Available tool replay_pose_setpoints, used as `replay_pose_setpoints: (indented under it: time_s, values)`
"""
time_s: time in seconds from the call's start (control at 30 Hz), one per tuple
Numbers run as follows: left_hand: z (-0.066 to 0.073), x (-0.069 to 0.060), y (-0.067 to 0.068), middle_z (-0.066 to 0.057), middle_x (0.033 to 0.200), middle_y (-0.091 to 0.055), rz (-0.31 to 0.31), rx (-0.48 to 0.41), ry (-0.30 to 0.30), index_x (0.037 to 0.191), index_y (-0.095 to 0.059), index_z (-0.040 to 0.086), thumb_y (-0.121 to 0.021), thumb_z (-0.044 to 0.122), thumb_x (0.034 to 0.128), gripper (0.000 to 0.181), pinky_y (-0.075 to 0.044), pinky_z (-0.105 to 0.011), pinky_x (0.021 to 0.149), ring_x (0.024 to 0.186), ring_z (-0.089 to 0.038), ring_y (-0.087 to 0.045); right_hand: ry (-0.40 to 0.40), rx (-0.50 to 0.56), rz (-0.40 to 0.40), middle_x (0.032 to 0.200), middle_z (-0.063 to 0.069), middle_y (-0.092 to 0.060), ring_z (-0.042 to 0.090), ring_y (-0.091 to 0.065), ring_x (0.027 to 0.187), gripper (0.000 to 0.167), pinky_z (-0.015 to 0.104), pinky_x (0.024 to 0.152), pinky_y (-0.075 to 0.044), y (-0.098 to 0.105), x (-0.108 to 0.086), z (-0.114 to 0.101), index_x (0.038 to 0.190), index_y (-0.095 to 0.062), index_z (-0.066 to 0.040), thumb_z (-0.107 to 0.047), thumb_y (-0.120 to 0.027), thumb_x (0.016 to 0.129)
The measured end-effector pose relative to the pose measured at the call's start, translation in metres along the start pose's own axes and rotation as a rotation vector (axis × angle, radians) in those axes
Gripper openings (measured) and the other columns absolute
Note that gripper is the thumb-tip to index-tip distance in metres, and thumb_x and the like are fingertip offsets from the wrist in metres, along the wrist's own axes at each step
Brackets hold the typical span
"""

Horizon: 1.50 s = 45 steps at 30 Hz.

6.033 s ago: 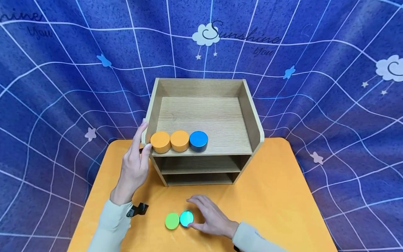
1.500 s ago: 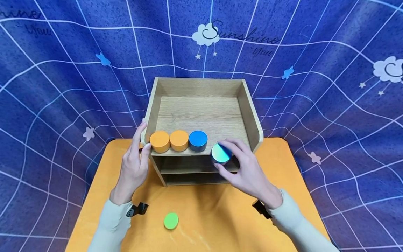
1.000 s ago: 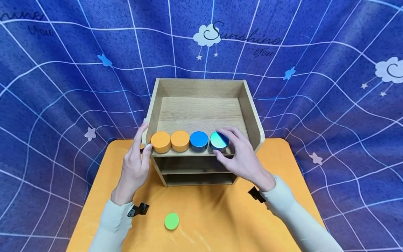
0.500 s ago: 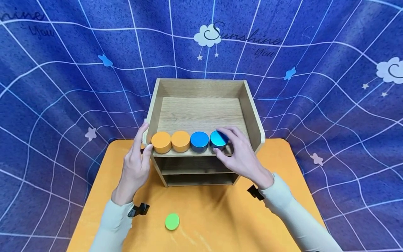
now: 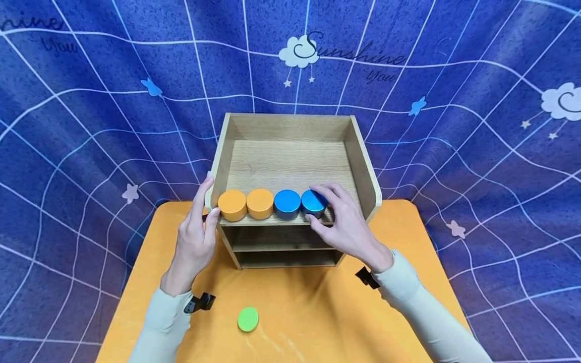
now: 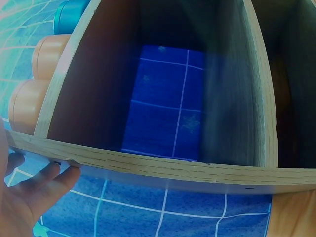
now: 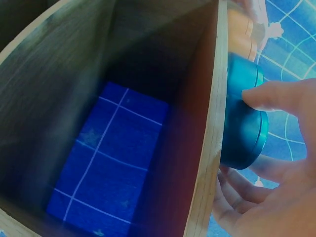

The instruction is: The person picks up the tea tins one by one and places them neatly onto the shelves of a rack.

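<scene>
A wooden shelf unit (image 5: 290,161) stands on the table, with a row of round, lidded tins along the front of its top board. From the left come an orange tin (image 5: 232,204), a second orange tin (image 5: 260,202), a blue tin (image 5: 287,203) and another blue tin (image 5: 313,202). My right hand (image 5: 347,224) holds that last one between thumb and fingers; in the right wrist view this blue tin (image 7: 242,131) stands upright on the board. At the unit's left side panel, my left hand (image 5: 194,237) grips the edge, its thumb close to the first orange tin.
A green round tin (image 5: 247,319) sits on the orange tabletop (image 5: 363,312) in front of the unit. Raised side panels (image 5: 361,161) border the top board. Below it are open compartments (image 5: 286,237). A blue patterned curtain (image 5: 454,126) hangs behind and at both sides.
My right hand has carried the second blue tin from beside the green one up to the top board, then slid it slightly left against the other blue tin. My left hand has stayed in place.
</scene>
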<state>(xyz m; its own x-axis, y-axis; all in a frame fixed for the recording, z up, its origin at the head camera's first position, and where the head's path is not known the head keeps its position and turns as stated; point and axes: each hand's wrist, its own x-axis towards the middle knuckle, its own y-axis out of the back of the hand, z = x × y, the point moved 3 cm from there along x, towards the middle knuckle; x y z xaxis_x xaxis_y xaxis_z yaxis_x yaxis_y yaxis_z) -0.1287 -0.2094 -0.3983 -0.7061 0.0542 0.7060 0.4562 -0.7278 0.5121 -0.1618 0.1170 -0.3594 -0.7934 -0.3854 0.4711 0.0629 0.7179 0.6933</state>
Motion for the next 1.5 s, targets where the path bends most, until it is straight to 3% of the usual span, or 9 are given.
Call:
replay_pose_setpoints:
  time_s: [0.07, 0.23, 0.6, 0.73, 0.8, 0.9, 1.03, 1.3, 1.5]
  values:
    - [0.0, 0.0, 0.0, -0.004, 0.172, -0.039, 0.0, -0.01, 0.001, 0.169, -0.034, 0.011, -0.055, 0.003, 0.1097, 0.063, -0.044, -0.042, 0.064, 0.085, -0.03, -0.062, -0.003, -0.004, -0.003, 0.137, 0.009, -0.063, 0.025, -0.06, 0.124, 0.063, 0.046, 0.107, -0.048, 0.0, 0.0, 0.0, 0.147, -0.062, -0.005, -0.026, -0.082, 0.091]
    - [-0.001, -0.001, -0.001, -0.003, 0.172, -0.039, -0.001, -0.026, 0.014, 0.169, -0.034, 0.013, -0.054, 0.004, 0.1103, 0.063, -0.051, -0.052, 0.08, 0.125, -0.037, -0.063, -0.014, -0.014, -0.001, 0.141, 0.008, -0.062, 0.025, -0.059, 0.128, 0.068, 0.047, 0.109, -0.047, 0.002, 0.0, -0.001, 0.149, -0.06, -0.007, -0.029, -0.085, 0.09]
    - [-0.001, -0.001, -0.001, -0.003, 0.172, -0.039, 0.004, -0.026, 0.017, 0.169, -0.034, 0.013, -0.052, 0.01, 0.1127, 0.059, -0.052, -0.056, 0.09, 0.134, -0.035, -0.059, -0.023, -0.028, 0.008, 0.143, 0.008, -0.061, 0.025, -0.058, 0.128, 0.071, 0.047, 0.105, -0.049, 0.003, 0.0, -0.001, 0.15, -0.059, -0.008, -0.032, -0.088, 0.09]
    - [-0.002, -0.001, -0.001, -0.003, 0.173, -0.037, -0.013, -0.024, 0.021, 0.17, -0.032, 0.014, -0.051, 0.009, 0.1129, 0.06, -0.053, -0.043, 0.077, 0.121, -0.035, -0.063, -0.029, -0.032, 0.01, 0.144, 0.008, -0.06, 0.025, -0.057, 0.129, 0.071, 0.049, 0.105, -0.05, 0.004, -0.002, -0.002, 0.151, -0.058, -0.009, -0.033, -0.087, 0.091]
    - [-0.002, -0.001, -0.001, -0.003, 0.173, -0.036, -0.019, -0.022, 0.018, 0.17, -0.032, 0.014, -0.051, 0.009, 0.1129, 0.061, -0.043, -0.033, 0.065, 0.098, -0.032, -0.064, -0.027, -0.037, 0.013, 0.145, 0.008, -0.059, 0.025, -0.057, 0.129, 0.071, 0.05, 0.105, -0.05, 0.005, -0.003, -0.002, 0.152, -0.057, -0.01, -0.034, -0.086, 0.092]
    - [-0.002, -0.001, 0.0, -0.004, 0.173, -0.037, -0.018, -0.017, 0.012, 0.17, -0.032, 0.013, -0.051, 0.009, 0.1129, 0.06, -0.028, -0.027, 0.057, 0.069, -0.021, -0.046, -0.012, -0.044, 0.027, 0.146, 0.008, -0.057, 0.026, -0.055, 0.131, 0.071, 0.049, 0.105, -0.05, 0.007, -0.005, -0.004, 0.152, -0.056, -0.01, -0.035, -0.086, 0.092]
    - [-0.002, -0.001, 0.0, -0.003, 0.173, -0.036, -0.02, -0.009, 0.009, 0.17, -0.031, 0.014, -0.049, 0.015, 0.1147, 0.058, -0.027, -0.024, 0.055, 0.06, -0.015, -0.029, 0.044, -0.053, 0.086, 0.148, 0.01, -0.055, 0.03, -0.05, 0.135, 0.07, 0.049, 0.108, -0.045, 0.01, -0.009, -0.01, 0.152, -0.057, -0.011, -0.033, -0.086, 0.092]
    - [-0.002, -0.001, -0.001, -0.003, 0.173, -0.038, -0.008, -0.009, 0.004, 0.17, -0.032, 0.013, -0.051, 0.011, 0.1131, 0.06, -0.033, -0.031, 0.058, 0.073, -0.024, -0.055, 0.368, 0.061, 0.357, 0.13, 0.02, -0.065, 0.037, -0.06, 0.12, 0.047, 0.042, 0.106, -0.045, 0.008, -0.029, -0.04, 0.131, -0.069, 0.003, -0.028, -0.08, 0.097]
    - [0.0, -0.001, 0.0, -0.002, 0.172, -0.039, 0.004, 0.002, 0.005, 0.169, -0.034, 0.014, -0.052, 0.01, 0.1125, 0.06, -0.027, -0.026, 0.054, 0.054, -0.009, -0.025, 0.559, 0.127, 0.351, 0.113, 0.016, -0.07, 0.032, -0.065, 0.104, 0.03, 0.038, 0.095, -0.053, -0.023, -0.055, -0.055, 0.118, -0.073, 0.004, -0.021, -0.076, 0.101]
